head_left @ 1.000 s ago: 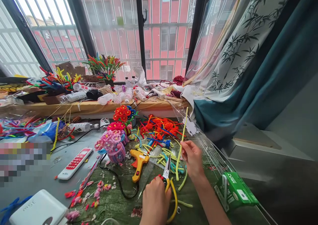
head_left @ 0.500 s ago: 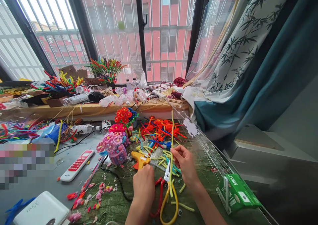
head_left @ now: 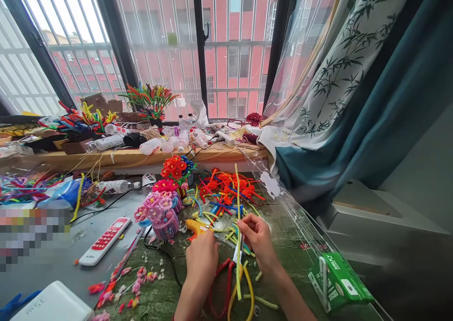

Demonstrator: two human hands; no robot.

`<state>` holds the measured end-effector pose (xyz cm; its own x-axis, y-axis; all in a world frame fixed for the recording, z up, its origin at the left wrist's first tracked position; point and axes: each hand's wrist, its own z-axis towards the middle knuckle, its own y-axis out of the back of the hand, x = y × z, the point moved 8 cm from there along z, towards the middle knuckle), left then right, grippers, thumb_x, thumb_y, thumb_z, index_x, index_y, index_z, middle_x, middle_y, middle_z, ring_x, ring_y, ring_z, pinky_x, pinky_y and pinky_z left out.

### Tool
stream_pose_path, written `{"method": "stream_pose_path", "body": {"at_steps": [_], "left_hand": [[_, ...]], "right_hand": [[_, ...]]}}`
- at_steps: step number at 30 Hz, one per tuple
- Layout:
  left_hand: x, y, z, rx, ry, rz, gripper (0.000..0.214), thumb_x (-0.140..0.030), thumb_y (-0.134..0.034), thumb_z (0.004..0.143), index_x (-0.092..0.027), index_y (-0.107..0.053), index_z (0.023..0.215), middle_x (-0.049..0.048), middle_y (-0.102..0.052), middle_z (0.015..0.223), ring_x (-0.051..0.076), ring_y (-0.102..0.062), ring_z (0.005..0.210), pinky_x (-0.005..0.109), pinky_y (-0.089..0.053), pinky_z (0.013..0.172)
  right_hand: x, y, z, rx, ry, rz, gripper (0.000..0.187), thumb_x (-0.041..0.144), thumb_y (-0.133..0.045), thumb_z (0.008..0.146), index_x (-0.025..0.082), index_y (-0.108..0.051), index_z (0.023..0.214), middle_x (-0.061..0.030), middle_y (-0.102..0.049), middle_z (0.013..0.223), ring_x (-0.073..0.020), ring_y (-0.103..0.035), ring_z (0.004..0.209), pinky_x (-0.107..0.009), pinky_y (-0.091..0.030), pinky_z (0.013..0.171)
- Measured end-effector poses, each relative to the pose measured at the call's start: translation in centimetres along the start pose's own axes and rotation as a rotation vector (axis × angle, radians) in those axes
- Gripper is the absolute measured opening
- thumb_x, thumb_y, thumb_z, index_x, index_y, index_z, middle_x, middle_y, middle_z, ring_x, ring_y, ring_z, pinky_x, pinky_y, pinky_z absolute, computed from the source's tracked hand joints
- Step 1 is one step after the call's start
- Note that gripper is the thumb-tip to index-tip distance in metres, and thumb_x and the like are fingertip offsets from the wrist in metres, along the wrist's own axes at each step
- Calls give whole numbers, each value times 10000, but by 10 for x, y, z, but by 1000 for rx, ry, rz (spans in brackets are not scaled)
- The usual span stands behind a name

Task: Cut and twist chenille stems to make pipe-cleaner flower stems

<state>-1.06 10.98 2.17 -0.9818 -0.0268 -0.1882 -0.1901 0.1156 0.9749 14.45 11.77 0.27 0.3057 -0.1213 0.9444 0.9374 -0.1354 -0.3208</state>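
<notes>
Thumb and fingertips of my right hand (head_left: 260, 240) pinch a long yellow pipe cleaner (head_left: 238, 193), which stands nearly upright. Its lower end passes in front of scissors (head_left: 252, 288) with one red and one yellow handle loop, lying on the table. My left hand (head_left: 201, 259) is curled closed, back toward me, in front of the yellow glue gun (head_left: 196, 227). It covers part of the gun's handle; whatever its fingers hold is hidden. Short yellow-green pipe cleaner pieces (head_left: 231, 238) lie beyond the scissors. Red-orange pipe cleaner flowers (head_left: 230, 186) are heaped behind them.
Pots of pipe cleaner flowers (head_left: 165, 224) stand left of the glue gun, whose black cord (head_left: 166, 255) runs nearby. A white-and-red remote-like object (head_left: 105, 241) and a white device (head_left: 53, 304) lie left. A green carton (head_left: 339, 283) sits right. Bottles (head_left: 152, 145) crowd the sill.
My right hand has shifted slightly left and down with the pipe cleaner, whose lower end now hangs lower. My left hand has moved slightly up, covering more of the glue gun. The view shifted a little.
</notes>
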Motion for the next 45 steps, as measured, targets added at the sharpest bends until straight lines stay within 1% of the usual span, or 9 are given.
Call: {"method": "stream_pose_path", "body": {"at_steps": [6,9,13,15,18,26,32,38,45], "left_hand": [[7,25,9,-207,-41,-326,235,-308,-477,888,-198,-586,712,31,-633,647,202,-616,670,260,-317,560],[4,42,11,-309,-163,-733,268,-372,-473,866,-206,-492,656,-24,-552,564,140,-518,536,245,-331,545],[-14,44,20,-61,-311,-1382,289,-464,-597,771,-194,-530,849,-17,-631,673,108,-510,504,217,-365,486],[-25,44,24,54,-336,-1539,369,-421,-683,712,-168,-554,949,12,-672,729,96,-525,527,201,-374,494],[-35,42,31,120,-328,-1671,371,-387,-752,635,-164,-537,839,19,-675,712,74,-512,500,182,-357,475],[-29,32,36,-77,-287,-1437,487,-577,-548,801,-190,-451,522,-47,-463,425,78,-393,374,214,-295,417],[-21,51,29,-356,-434,-1230,488,-454,-478,882,-184,-491,477,18,-563,675,152,-540,729,253,-407,739],[-23,48,28,-285,-440,-1267,464,-437,-498,873,-177,-542,492,49,-628,800,190,-589,872,259,-416,807],[-18,41,30,-230,-330,-1367,429,-492,-538,838,-149,-661,610,-14,-519,551,120,-456,563,231,-372,578]], "right_hand": [[2,-1,0,4,-6,28,412,494,-756,663,192,-483,598,86,-432,428,-38,-275,339,-170,-185,325],[2,-3,0,21,-22,43,413,484,-767,653,190,-484,594,84,-438,429,-39,-291,342,-171,-197,333],[-1,-7,-1,71,-60,47,405,483,-767,658,189,-491,611,85,-450,431,-38,-295,329,-180,-169,338],[-3,-9,-1,101,-67,41,400,487,-759,671,189,-497,624,86,-450,428,-38,-296,324,-186,-154,345],[-7,-10,-1,124,-80,46,402,492,-759,674,185,-503,633,87,-446,427,-36,-297,322,-189,-145,354],[-7,-17,-4,197,-88,20,392,503,-753,684,174,-545,638,83,-450,410,-42,-317,309,-188,-168,340],[-11,-27,-11,282,-127,-12,374,484,-751,693,178,-542,642,77,-476,424,-46,-353,310,-180,-185,341],[-13,-30,-15,304,-145,-14,361,474,-747,705,181,-541,655,73,-494,446,-45,-362,312,-181,-198,344],[-11,-36,-17,353,-139,-12,384,499,-747,695,184,-533,648,67,-497,449,-51,-375,308,-186,-214,337]]}}
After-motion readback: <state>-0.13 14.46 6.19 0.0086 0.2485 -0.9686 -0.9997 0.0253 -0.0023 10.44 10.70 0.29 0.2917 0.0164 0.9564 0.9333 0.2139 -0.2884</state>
